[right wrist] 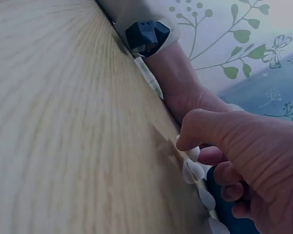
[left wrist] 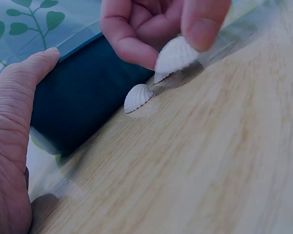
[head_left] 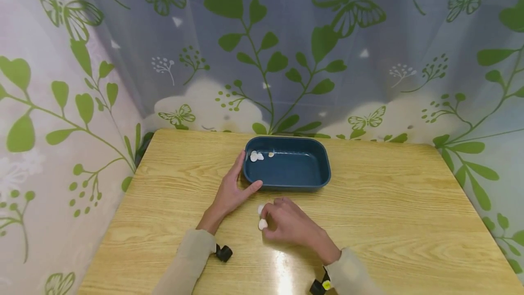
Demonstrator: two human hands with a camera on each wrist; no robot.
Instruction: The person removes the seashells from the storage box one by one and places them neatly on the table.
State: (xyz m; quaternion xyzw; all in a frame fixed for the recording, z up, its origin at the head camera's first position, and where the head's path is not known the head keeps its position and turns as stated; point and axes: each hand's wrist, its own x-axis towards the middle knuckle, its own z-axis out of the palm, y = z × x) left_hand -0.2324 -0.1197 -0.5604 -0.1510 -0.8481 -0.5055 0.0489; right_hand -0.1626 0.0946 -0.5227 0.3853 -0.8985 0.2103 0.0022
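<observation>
A dark blue rectangular bin stands on the table. My left hand rests against its left end, straight thumb at the front rim and fingers along the side. Between thumb and finger, my right hand pinches a white ribbed seashell just above the tabletop, in front of the bin. A second seashell lies on the wood beside it. The right wrist view shows a row of seashells near the hand, partly hidden. Inside the bin, white seashells and a small yellowish piece lie towards the left.
The wood-grain table extends to both sides of the bin. Curtains printed with leaves and butterflies hang behind the table and at its sides. A small black device is worn on each wrist.
</observation>
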